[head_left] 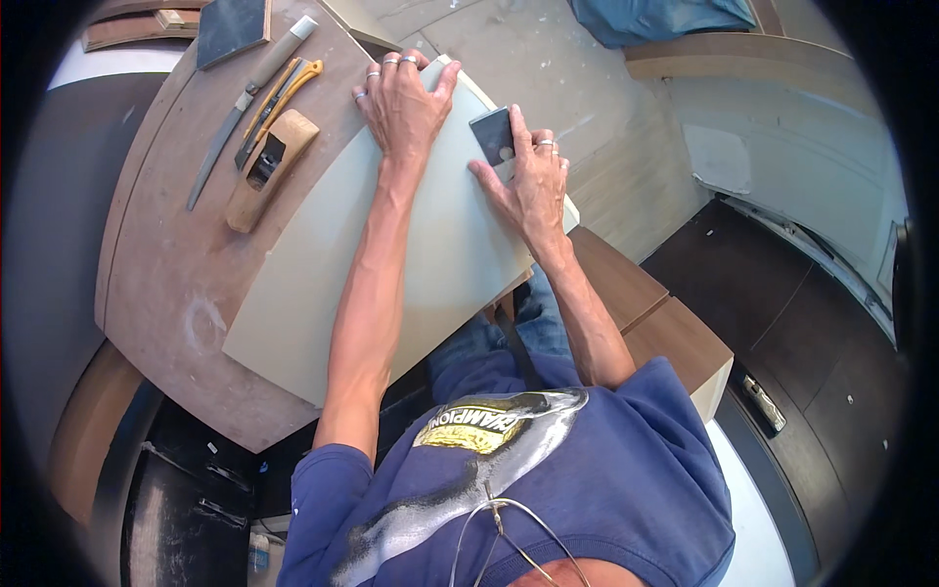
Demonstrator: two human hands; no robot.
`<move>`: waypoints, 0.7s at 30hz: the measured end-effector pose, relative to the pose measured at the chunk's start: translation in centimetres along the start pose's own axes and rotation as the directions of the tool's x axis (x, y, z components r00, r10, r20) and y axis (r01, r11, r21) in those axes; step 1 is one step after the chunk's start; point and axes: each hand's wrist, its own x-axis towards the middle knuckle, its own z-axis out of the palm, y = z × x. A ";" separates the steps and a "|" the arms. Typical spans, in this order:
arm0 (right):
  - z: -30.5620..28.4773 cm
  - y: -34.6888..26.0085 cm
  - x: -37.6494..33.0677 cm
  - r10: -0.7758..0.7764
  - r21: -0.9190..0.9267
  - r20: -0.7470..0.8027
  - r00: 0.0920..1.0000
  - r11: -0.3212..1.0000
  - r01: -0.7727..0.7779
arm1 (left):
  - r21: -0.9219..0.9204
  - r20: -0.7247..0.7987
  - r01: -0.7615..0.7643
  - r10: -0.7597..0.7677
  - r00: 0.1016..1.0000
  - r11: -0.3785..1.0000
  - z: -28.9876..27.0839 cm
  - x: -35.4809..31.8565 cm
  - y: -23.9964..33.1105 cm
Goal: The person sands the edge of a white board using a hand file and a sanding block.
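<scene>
A pale cream board [323, 254] lies flat on the brown worktop, its right edge running past my body. My left hand [406, 112] grips the board's far end, ringed fingers bent over the edge and thumb near the corner. At the right edge, my right hand [533, 181] holds a small flat dark block [495, 135] with a light round spot on it. My thumb and fingers are around the block, which rests against the board's edge; its underside is hidden. To the left of the board lies a wooden hand plane [298, 127].
Beside the plane are a yellow utility knife [293, 83] and a saw [235, 112] with a pale handle, on the brown worktop [166, 254]. A dark square panel [235, 34] lies farther back. Brown-topped boxes [675, 352] stand to my right; blue fabric [655, 20] hangs at the back.
</scene>
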 end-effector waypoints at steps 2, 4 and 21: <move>-0.1 0.2 0.0 -0.025 -0.040 0.038 0.999 0.999 0.026 | -0.018 0.033 -0.002 0.003 0.999 1.000 0.3 0.6 -0.6; -0.1 1.3 0.2 -0.026 -0.021 0.070 0.997 0.999 0.027 | -0.062 0.004 -0.044 0.044 0.999 0.997 1.2 1.1 -1.2; -2.0 1.0 -0.7 0.038 0.010 0.145 0.989 0.999 -0.040 | -0.203 -0.056 -0.018 0.006 0.998 0.979 1.3 1.1 -1.8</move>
